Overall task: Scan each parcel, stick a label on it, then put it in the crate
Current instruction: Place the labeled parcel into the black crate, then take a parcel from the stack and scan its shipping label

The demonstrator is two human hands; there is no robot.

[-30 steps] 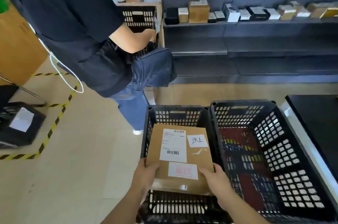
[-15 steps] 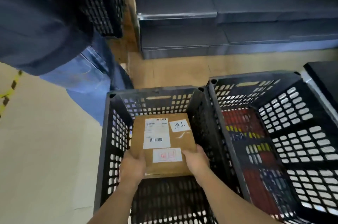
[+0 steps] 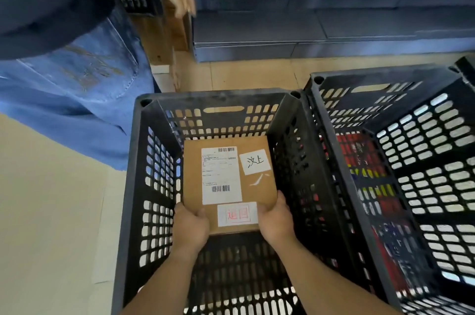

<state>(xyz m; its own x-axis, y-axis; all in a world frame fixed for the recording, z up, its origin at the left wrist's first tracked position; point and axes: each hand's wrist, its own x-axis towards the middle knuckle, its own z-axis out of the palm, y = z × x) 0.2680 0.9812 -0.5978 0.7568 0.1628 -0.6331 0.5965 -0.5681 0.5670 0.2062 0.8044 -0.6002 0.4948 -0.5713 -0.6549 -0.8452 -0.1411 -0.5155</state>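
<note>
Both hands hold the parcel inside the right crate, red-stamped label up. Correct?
Wrong crate. The parcel is inside the left crate, not the right crate. The head view shows the left hand and right hand holding its near end within that crate's walls, red-stamped label up.

The parcel (image 3: 257, 193) is brown, with a white label (image 3: 221, 173) printed with black barcodes, a white sticker (image 3: 255, 161) with black handwriting and a second sticker (image 3: 237, 214) stamped red. The crate (image 3: 218, 98) and the neighbouring crate (image 3: 380, 74) are black, pierced in a grid of slots. The jeans (image 3: 77, 114) are blue, and the floor (image 3: 51, 211) is beige.
</note>
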